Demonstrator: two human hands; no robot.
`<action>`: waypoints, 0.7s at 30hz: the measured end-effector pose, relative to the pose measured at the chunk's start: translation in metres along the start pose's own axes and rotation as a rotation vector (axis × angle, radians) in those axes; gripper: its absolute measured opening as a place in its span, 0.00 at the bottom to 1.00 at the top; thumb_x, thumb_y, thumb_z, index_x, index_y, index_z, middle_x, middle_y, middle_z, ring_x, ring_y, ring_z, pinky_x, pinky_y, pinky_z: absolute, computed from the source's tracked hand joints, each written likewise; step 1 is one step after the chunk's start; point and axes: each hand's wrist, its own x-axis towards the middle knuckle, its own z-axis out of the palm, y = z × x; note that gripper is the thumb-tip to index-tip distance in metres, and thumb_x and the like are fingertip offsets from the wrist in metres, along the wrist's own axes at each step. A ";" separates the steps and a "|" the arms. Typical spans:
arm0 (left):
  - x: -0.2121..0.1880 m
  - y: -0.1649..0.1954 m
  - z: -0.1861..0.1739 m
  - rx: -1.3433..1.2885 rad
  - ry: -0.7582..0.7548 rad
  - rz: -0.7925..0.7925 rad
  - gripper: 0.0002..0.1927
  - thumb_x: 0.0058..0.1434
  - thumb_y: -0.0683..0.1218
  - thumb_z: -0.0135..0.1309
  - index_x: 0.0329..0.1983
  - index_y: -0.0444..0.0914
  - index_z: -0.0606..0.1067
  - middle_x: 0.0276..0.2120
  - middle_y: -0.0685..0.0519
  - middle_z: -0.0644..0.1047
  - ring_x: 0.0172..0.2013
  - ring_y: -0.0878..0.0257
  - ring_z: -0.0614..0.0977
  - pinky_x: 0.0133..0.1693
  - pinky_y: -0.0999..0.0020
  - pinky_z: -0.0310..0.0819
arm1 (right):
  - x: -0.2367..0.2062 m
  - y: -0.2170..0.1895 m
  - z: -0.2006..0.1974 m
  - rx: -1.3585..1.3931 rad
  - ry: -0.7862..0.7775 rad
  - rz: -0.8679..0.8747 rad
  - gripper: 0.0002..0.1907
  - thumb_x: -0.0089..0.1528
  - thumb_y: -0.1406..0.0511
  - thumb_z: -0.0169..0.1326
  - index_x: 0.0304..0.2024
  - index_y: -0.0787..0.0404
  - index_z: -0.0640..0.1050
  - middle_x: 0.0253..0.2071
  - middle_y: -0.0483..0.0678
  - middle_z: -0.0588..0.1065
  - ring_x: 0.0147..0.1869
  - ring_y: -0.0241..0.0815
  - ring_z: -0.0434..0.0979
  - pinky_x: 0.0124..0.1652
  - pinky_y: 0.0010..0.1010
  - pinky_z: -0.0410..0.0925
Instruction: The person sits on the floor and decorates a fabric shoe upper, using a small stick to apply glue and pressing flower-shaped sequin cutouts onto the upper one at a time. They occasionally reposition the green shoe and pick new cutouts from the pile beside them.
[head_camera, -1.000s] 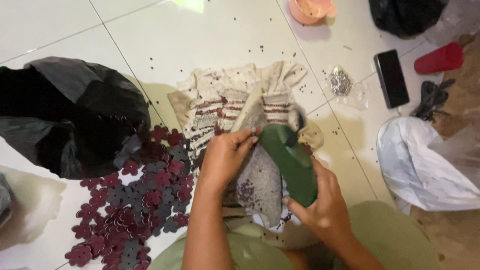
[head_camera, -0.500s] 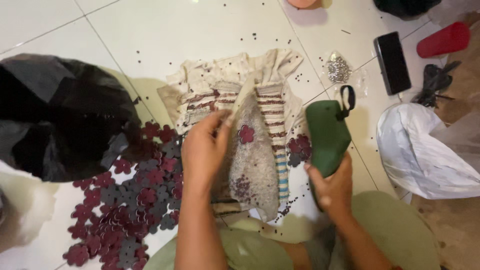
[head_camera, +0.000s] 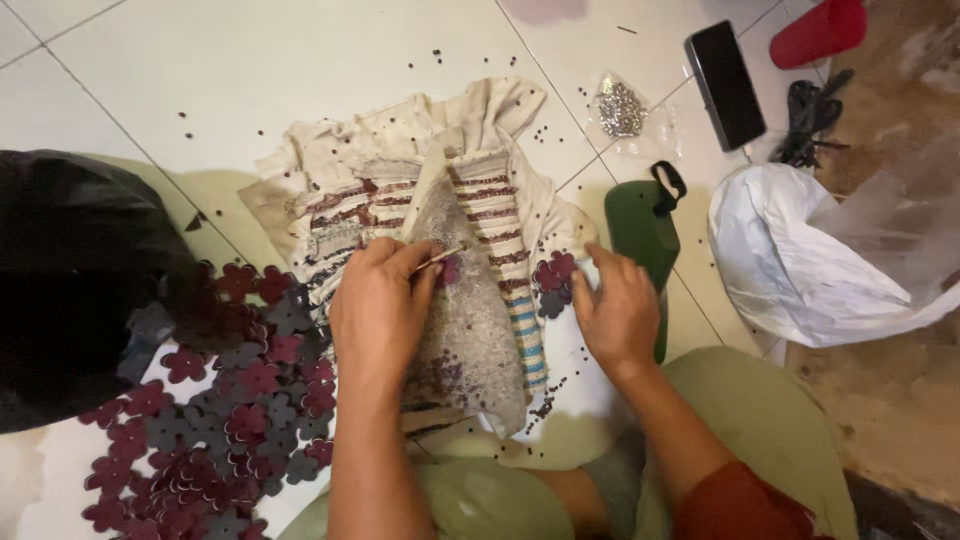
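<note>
Seen from above, a person works over a white tiled floor (head_camera: 250, 60). The left hand (head_camera: 378, 305) pinches a thin pale stick (head_camera: 440, 259) between thumb and fingers, resting on a grainy, speckled grey sheet (head_camera: 470, 320) laid over crumpled cream cloth with woven red stripes (head_camera: 400, 170). The right hand (head_camera: 618, 312) is spread loose, holding nothing, just beside a smooth dark green container (head_camera: 640, 225). Maroon and grey flower-shaped cutouts (head_camera: 230, 400) are heaped left, beside a glossy black plastic bag (head_camera: 70, 290).

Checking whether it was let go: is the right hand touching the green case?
Cannot tell. In the head view the right hand overlaps the green case; no plain contact or gap shows.
</note>
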 end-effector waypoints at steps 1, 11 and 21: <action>0.000 -0.001 0.001 0.006 0.000 -0.006 0.08 0.59 0.48 0.61 0.42 0.47 0.84 0.34 0.53 0.78 0.40 0.52 0.79 0.39 0.55 0.73 | 0.003 -0.003 0.003 0.001 -0.003 0.025 0.20 0.61 0.64 0.63 0.55 0.60 0.79 0.47 0.53 0.79 0.49 0.55 0.77 0.49 0.43 0.69; -0.002 -0.016 -0.046 0.086 0.148 -0.207 0.12 0.61 0.51 0.62 0.46 0.46 0.84 0.35 0.51 0.80 0.37 0.51 0.81 0.37 0.55 0.74 | 0.013 -0.002 0.018 0.150 -0.050 0.177 0.22 0.57 0.66 0.65 0.54 0.59 0.80 0.41 0.52 0.80 0.40 0.52 0.77 0.43 0.41 0.70; -0.009 -0.048 -0.054 -0.264 0.434 -0.423 0.12 0.67 0.49 0.59 0.52 0.43 0.83 0.41 0.52 0.82 0.39 0.59 0.80 0.42 0.63 0.73 | 0.023 -0.026 0.004 0.284 0.015 0.199 0.21 0.60 0.69 0.65 0.56 0.59 0.80 0.39 0.50 0.80 0.41 0.44 0.77 0.43 0.34 0.70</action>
